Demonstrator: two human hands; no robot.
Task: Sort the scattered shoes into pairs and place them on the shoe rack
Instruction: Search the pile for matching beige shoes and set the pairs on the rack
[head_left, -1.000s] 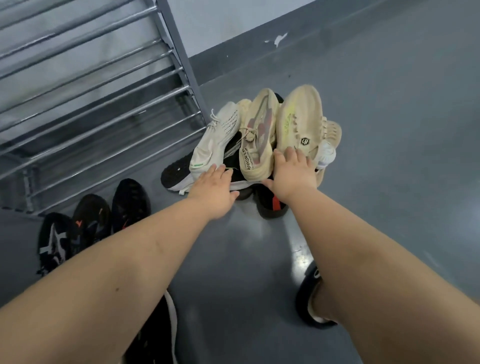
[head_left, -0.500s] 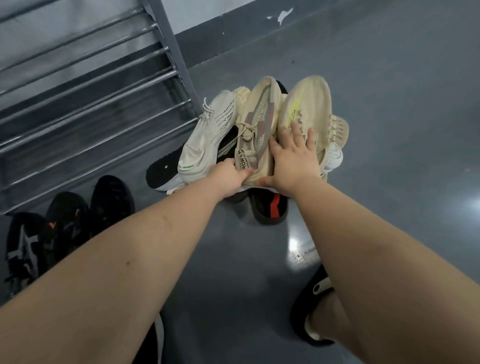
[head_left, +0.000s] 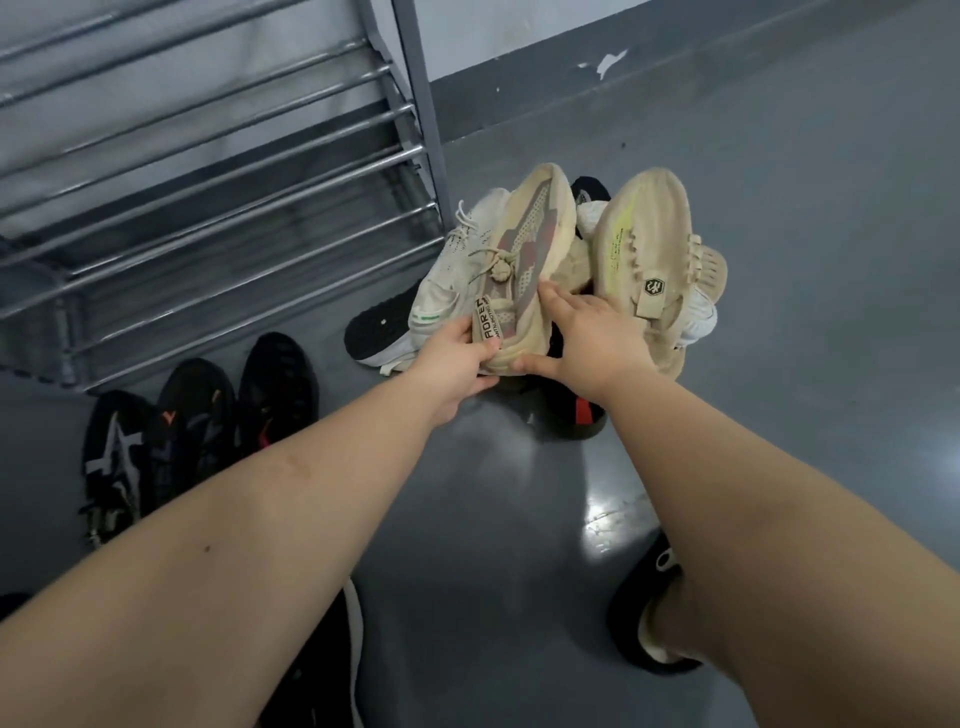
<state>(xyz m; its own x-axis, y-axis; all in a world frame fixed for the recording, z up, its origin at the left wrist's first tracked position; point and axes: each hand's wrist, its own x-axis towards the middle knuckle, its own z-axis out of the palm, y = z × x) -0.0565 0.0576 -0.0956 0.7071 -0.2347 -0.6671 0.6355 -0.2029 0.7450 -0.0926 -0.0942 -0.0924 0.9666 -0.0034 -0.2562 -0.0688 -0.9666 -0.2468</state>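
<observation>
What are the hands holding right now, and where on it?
Both hands grip the beige sneaker at its heel end: left hand by the pull tab, right hand on the other side.

Behind the beige sneaker (head_left: 524, 260) we see only slivers of a black shoe (head_left: 589, 188); a red-marked black shoe (head_left: 574, 413) beneath it is mostly covered. The shoe rack (head_left: 218, 171) runs past the frame's edge.
</observation>
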